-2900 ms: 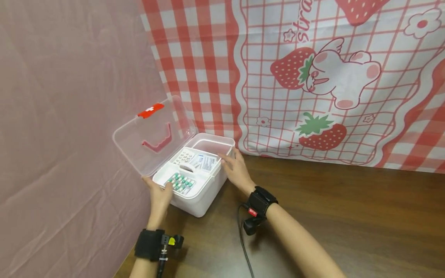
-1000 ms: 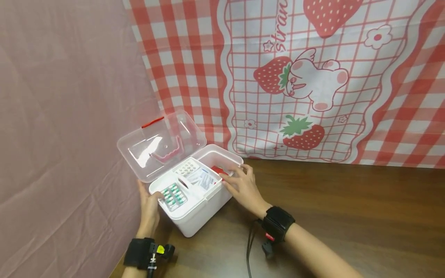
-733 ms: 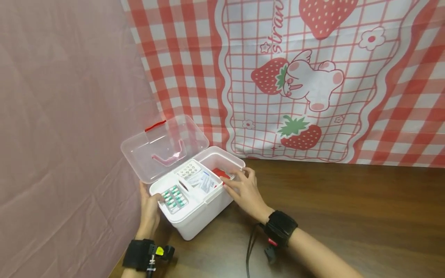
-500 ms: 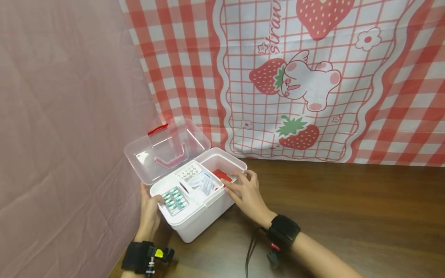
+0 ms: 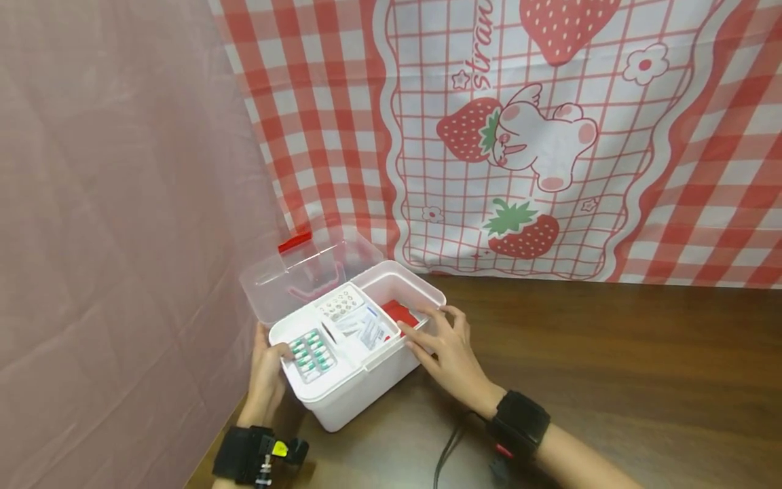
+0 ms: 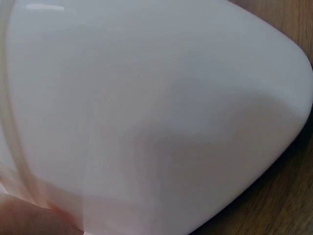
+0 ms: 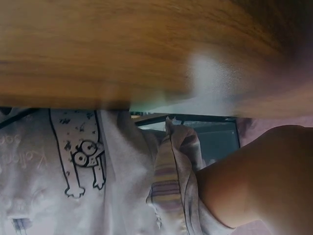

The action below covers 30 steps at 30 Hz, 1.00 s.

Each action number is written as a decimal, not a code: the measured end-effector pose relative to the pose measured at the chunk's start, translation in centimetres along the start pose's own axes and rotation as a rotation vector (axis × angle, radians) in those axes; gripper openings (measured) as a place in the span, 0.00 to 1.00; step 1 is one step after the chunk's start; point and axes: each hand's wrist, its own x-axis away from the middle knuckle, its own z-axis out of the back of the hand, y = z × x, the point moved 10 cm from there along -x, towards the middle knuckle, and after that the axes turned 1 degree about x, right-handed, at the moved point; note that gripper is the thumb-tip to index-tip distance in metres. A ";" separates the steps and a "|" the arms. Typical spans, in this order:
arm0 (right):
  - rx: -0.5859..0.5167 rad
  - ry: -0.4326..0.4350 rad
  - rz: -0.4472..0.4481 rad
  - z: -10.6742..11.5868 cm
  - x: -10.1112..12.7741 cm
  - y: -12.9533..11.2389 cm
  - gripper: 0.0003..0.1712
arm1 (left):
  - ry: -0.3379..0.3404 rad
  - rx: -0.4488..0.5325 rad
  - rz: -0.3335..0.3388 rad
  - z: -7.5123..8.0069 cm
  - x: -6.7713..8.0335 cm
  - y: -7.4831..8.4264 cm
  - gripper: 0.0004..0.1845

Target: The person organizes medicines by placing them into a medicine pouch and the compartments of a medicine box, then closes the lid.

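A white first-aid box (image 5: 366, 397) stands on the table, its clear lid (image 5: 275, 292) tipped back. Inside, the white tray (image 5: 354, 354) holds a green-and-white capsule blister pack (image 5: 311, 356), a round-tablet blister pack (image 5: 340, 303) and small packets (image 5: 366, 329). My left hand (image 5: 265, 370) grips the box's left end, thumb over the rim beside the capsules. In the left wrist view, the box's white wall (image 6: 156, 107) fills most of the picture. On the other side, my right hand (image 5: 452, 353) holds the right front rim, fingertips reaching over it by the tray's corner.
Something red (image 5: 400, 314) lies in the deeper compartment right of the tray. A pink curtain (image 5: 122, 238) hangs close on the left and a strawberry-print cloth (image 5: 537, 136) behind. Brown wooden table (image 5: 611, 367) extends to the right. A black cable (image 5: 449, 451) runs below my right wrist.
The box has shifted right and toward me, with both hands on it throughout. Its lid leans back lower, and the red item in the right compartment has come into view.
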 end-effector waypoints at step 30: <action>-0.272 -0.038 -0.330 4.5 3.3 5.9 0.24 | -0.212 0.023 0.122 -3.4 1.7 -1.4 0.48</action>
